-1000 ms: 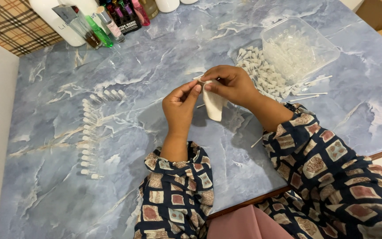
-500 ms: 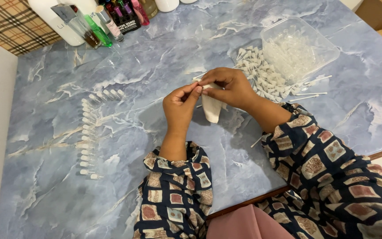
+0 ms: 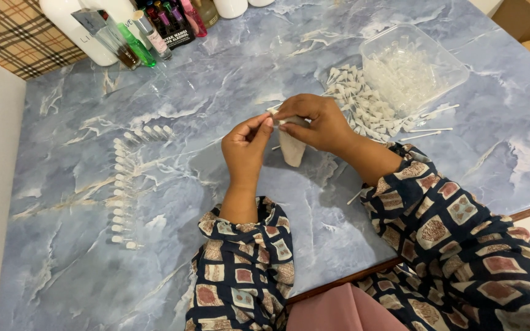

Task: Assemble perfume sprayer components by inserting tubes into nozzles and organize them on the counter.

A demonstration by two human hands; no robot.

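Fingers (image 3: 264,122) of our left hand (image 3: 245,150) pinch the tip of a tiny white part (image 3: 273,111); our right hand (image 3: 315,122) is clenched on the same small part from the other side and also pins a pale cloth or paper scrap (image 3: 291,151) that hangs below it. Both hands hover just above the marble table (image 3: 216,73), near its middle. We can't tell exactly what the tiny part is, too small.

Loose heap of white caps (image 3: 354,101) lies just right of our right hand, touching the clear plastic tub (image 3: 413,64). Thin white sticks (image 3: 427,125) lie beside it. Row of small capped vials (image 3: 121,193) lines up well to our left, bottles (image 3: 145,34) at the far edge.

Risks, as we judge: the pinch is tip-only, so the part could slip and drop onto the table; the dangling scrap could fall free; our right forearm sits near the heap and could scatter caps.
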